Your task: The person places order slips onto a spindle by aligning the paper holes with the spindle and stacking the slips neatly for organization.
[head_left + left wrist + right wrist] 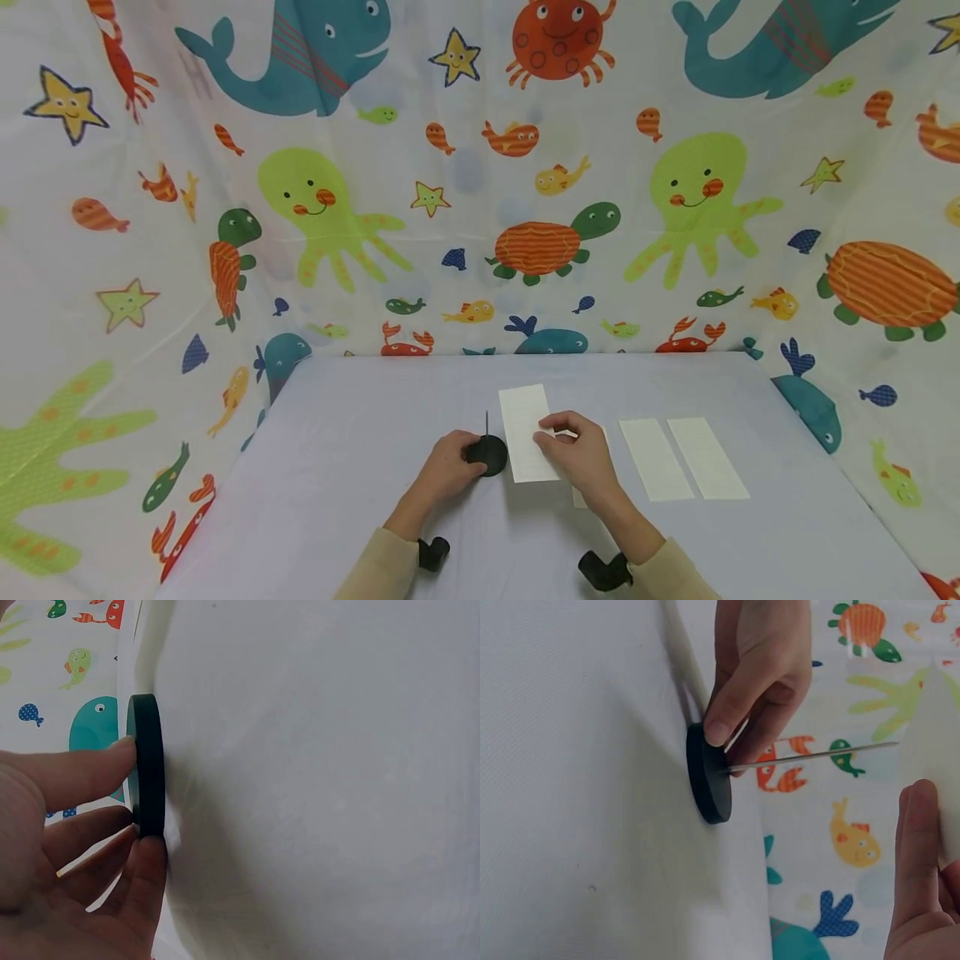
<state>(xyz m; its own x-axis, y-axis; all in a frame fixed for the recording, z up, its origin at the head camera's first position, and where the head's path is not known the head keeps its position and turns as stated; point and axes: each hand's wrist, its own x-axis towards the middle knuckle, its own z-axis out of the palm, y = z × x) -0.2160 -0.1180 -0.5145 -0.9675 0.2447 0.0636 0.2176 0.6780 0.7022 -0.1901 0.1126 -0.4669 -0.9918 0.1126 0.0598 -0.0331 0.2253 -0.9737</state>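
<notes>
A receipt spike with a round black base (491, 458) and a thin upright metal pin (817, 756) stands on the table. My left hand (450, 467) grips the base at its left edge; thumb and fingers also show round the black rim (150, 765) in the left wrist view. Just right of the pin, my right hand (587, 460) pinches a white paper slip (525, 433) by its right side, raised over the table. In the right wrist view the pin's tip points toward this slip (928, 742). Another slip (579, 499) lies mostly hidden beneath the right hand.
Two more white slips (656, 460) (708, 458) lie side by side to the right. A white cloth covers the table (337, 467). Behind and at the sides hangs a curtain (465, 275) printed with sea animals. Black wrist cameras (604, 572) sit below both hands.
</notes>
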